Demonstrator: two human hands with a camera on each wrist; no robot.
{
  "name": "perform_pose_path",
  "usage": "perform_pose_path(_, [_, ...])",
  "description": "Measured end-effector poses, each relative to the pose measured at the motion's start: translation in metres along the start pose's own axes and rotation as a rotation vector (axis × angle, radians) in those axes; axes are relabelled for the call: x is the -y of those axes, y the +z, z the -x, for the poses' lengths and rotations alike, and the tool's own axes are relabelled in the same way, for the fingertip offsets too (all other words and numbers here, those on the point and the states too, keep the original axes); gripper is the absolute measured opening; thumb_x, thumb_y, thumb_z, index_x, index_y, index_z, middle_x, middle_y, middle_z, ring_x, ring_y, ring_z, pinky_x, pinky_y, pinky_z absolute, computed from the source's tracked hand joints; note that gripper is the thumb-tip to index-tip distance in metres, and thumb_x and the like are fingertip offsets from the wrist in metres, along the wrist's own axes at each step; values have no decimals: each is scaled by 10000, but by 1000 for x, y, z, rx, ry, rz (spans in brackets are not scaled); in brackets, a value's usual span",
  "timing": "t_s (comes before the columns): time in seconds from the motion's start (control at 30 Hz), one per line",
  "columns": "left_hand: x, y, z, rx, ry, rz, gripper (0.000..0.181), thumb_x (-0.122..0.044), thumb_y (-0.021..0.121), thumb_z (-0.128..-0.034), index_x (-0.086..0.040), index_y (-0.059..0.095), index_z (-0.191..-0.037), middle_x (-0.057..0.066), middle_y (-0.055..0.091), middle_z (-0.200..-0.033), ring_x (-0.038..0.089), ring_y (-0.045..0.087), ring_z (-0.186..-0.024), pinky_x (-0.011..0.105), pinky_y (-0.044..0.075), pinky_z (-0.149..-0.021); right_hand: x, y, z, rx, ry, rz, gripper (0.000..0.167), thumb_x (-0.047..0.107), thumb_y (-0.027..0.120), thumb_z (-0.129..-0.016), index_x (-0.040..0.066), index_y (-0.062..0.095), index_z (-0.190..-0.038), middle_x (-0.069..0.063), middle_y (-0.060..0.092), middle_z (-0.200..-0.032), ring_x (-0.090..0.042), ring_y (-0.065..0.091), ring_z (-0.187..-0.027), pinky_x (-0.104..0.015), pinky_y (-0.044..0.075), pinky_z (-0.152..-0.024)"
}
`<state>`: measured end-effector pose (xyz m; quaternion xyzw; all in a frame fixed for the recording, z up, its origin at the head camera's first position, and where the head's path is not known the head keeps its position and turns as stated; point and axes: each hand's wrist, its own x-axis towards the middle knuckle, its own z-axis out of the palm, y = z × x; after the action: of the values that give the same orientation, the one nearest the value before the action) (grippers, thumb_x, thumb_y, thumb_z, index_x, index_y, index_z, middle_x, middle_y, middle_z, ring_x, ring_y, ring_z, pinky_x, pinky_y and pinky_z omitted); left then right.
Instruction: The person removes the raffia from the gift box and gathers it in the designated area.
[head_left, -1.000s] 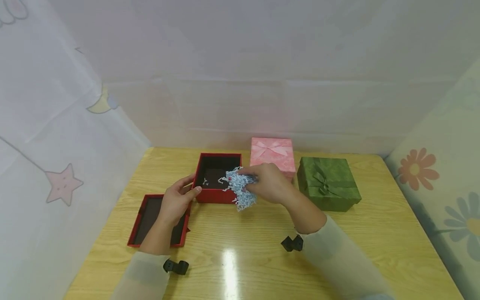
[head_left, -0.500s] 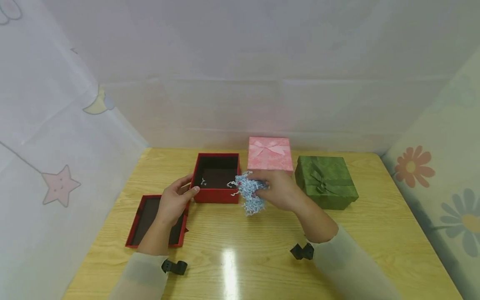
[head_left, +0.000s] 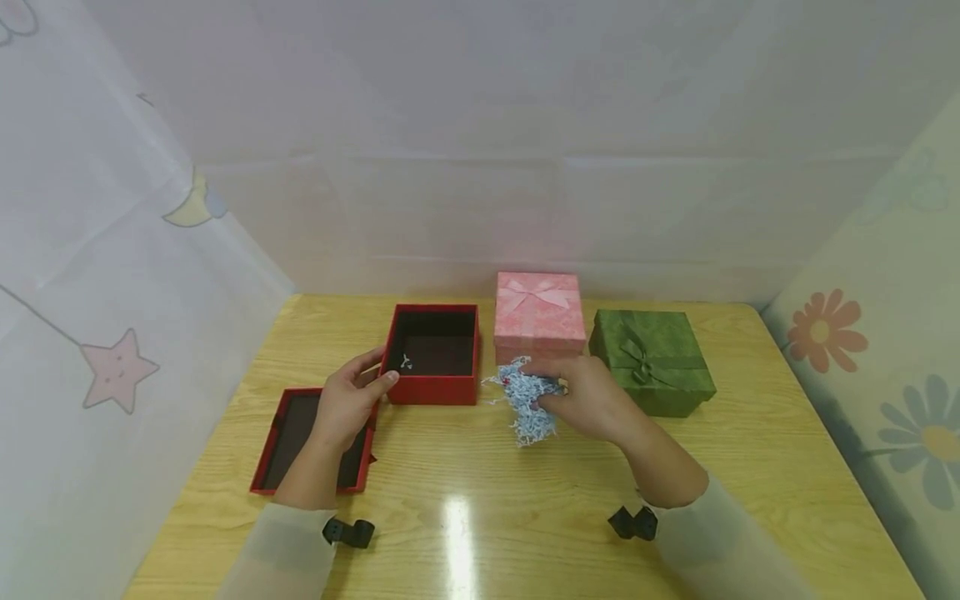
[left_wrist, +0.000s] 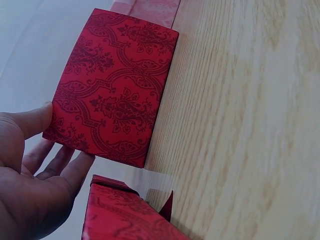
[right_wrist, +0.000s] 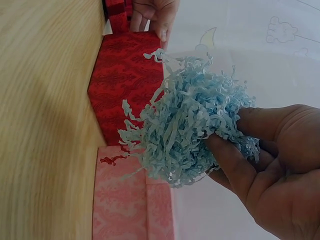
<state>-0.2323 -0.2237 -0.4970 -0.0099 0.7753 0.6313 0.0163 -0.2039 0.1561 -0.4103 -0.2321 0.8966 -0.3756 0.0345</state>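
A pale cloth backdrop [head_left: 480, 167], printed with a star, a moon and flowers, surrounds a light wood-grain table [head_left: 562, 500]. At the right of the table stands a green square gift box [head_left: 675, 354], its lid on and tied with a dark green ribbon bow. Just beside it, to the left, a pink patterned gift box [head_left: 538, 321] is also closed, with a pink bow on top. Left again is an open red damask-patterned box [head_left: 433, 391] with a dark interior. Nearer the person lies a shallow red lid [head_left: 296, 433], lined side up, partly under the left forearm. The left hand [head_left: 348, 408] grips the red box's near left corner, thumb at the rim and fingers against the side. The right hand [head_left: 592, 400] pinches a fluffy clump of pale blue shredded paper [head_left: 528, 408] above the table, in front of the pink box. A thin red strand [right_wrist: 115, 160] pokes from the clump, and a few pale paper shreds [head_left: 406, 362] lie inside the red box.
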Motion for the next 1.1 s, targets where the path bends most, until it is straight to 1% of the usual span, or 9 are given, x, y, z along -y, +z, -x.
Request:
perform_pose_path(0.13, [1, 0, -1, -1, 2, -3, 645, -331, 785, -952, -172, 539, -1527, 52, 470, -1579, 313, 470, -1434, 314, 592, -839, -8, 0, 6, 12, 29, -19, 418, 82, 801, -893, 180, 743, -1295, -80, 739, -1237, -21, 344, -431, -239, 413, -467])
perform_pose_path(0.27, [0, 0, 0, -5, -3, -4, 640, -324, 787, -951, -182, 542, -1525, 55, 469, -1581, 310, 468, -1435, 298, 589, -835, -16, 0, 13, 17, 49, -8, 423, 81, 796, -896, 179, 740, -1304, -85, 733, -1251, -22, 323, -418, -234, 398, -445])
perform_pose_path(0.43, [-1, -1, 0, -2, -13, -19, 654, -333, 782, -954, -200, 525, -1540, 52, 445, -1600, 308, 441, -1456, 289, 579, -889, -25, 1, 24, 21, 72, -12, 425, 65, 778, -907, 174, 733, -1315, -100, 721, -1279, -26, 277, -404, -229, 354, -413])
perform_pose_path(0.5, [-2, -1, 0, 0, -14, -22, 656, -338, 782, -953, -206, 524, -1541, 51, 439, -1604, 308, 434, -1461, 297, 574, -913, -27, 1, 28, 19, 72, -11, 424, 62, 776, -909, 168, 732, -1317, -101, 723, -1275, -28, 264, -405, -229, 346, -413])
perform_pose_path(0.6, [-2, 0, 1, 1, -14, -24, 649, -338, 779, -956, -210, 526, -1539, 53, 436, -1605, 311, 433, -1461, 296, 574, -912, -29, 1, 35, 10, 75, -6, 422, 53, 774, -909, 160, 733, -1315, -108, 723, -1275, -27, 251, -413, -233, 350, -427])
perform_pose_path(0.77, [-2, 0, 0, -3, -11, -29, 639, -346, 784, -951, -215, 540, -1528, 45, 458, -1590, 298, 455, -1447, 307, 579, -906, -34, -1, 46, -2, 101, -3, 435, 40, 760, -909, 150, 724, -1329, -137, 697, -1319, -24, 249, -425, -234, 365, -436])
perform_pose_path(0.83, [-1, 0, -1, -6, -12, -38, 641, -360, 786, -947, -220, 544, -1524, 36, 466, -1584, 289, 462, -1443, 293, 573, -915, -36, -2, 51, -4, 123, -3, 446, 42, 756, -907, 160, 722, -1336, -141, 693, -1325, -23, 246, -424, -230, 357, -424])
perform_pose_path(0.97, [1, -1, -2, -9, -18, -56, 652, -387, 784, -943, -225, 542, -1526, 35, 468, -1584, 287, 465, -1442, 300, 562, -945, -41, -4, 63, -6, 155, -3, 448, 65, 767, -912, 184, 718, -1342, -120, 690, -1337, -32, 234, -427, -236, 355, -424])
perform_pose_path(1.1, [2, -2, -2, -14, -19, -67, 653, -391, 783, -944, -223, 542, -1527, 47, 471, -1583, 296, 469, -1439, 334, 562, -960, -47, -6, 77, -18, 180, 16, 437, 90, 789, -910, 202, 725, -1328, -86, 715, -1292, -33, 234, -437, -248, 369, -442])
